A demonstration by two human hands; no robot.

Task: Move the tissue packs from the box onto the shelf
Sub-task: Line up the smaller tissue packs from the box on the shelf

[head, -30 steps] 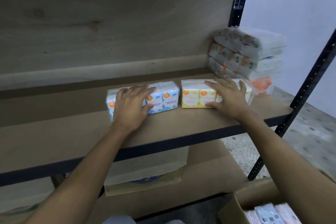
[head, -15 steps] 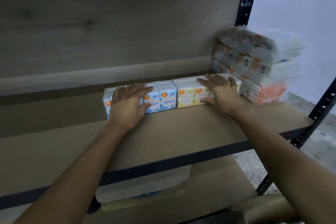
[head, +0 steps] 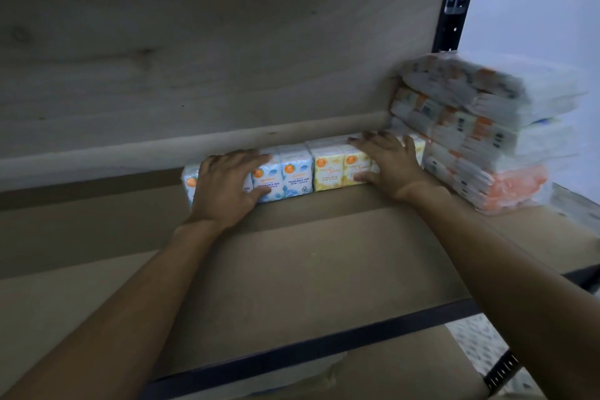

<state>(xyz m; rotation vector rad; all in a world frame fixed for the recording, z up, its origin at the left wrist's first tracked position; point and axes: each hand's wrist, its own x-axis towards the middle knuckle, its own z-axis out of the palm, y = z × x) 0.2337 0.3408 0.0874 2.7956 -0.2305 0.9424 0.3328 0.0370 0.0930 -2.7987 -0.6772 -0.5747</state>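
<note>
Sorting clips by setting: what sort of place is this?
Probably a storeroom: a metal-framed shelf, a stack of wrapped tissue packs at its right end, and a blue pack and a yellow pack in a row beside it.

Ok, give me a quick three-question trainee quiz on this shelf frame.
1. True or false: the stack of packs stands to the right of the yellow packs.
2. The left hand rests on which? A blue packs B yellow packs C stack of packs
3. Fill in: the right hand rests on the ___ packs.
Key: 1 true; 2 A; 3 yellow.
</note>
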